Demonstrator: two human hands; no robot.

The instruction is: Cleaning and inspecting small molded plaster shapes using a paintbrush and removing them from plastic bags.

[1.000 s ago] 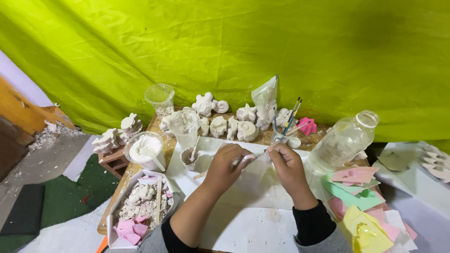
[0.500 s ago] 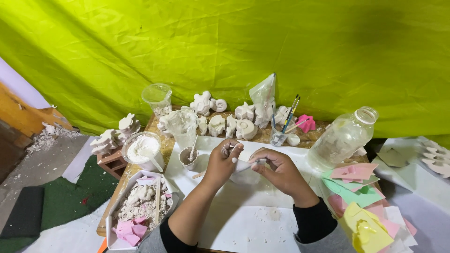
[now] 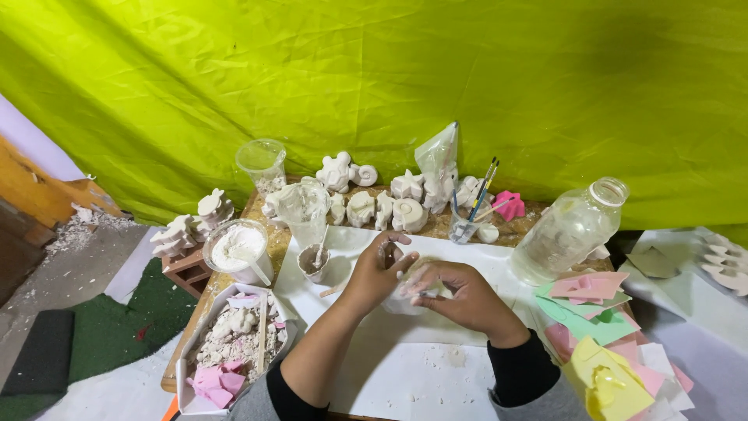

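Both my hands meet over the white sheet [image 3: 436, 366] at the middle of the low table. My left hand [image 3: 378, 273] and my right hand [image 3: 456, 292] together hold a pale, whitish lump or mould [image 3: 411, 290], mostly hidden between the fingers. Just left of my left hand stands a small cup [image 3: 314, 263] with a stick in it. A bowl of white plaster [image 3: 236, 249] with a spoon sits further left.
Several white plaster figures [image 3: 374, 204] line the back edge before a green cloth. A clear jar [image 3: 569, 230], a brush cup [image 3: 465, 226], a plastic cup [image 3: 262, 164], coloured foam sheets [image 3: 596, 312] at right, and a tray of plaster scraps [image 3: 234, 343] at front left.
My hands have drawn closer together and slightly nearer to me, now clasped around the pale piece. The view has shifted a little to the right.
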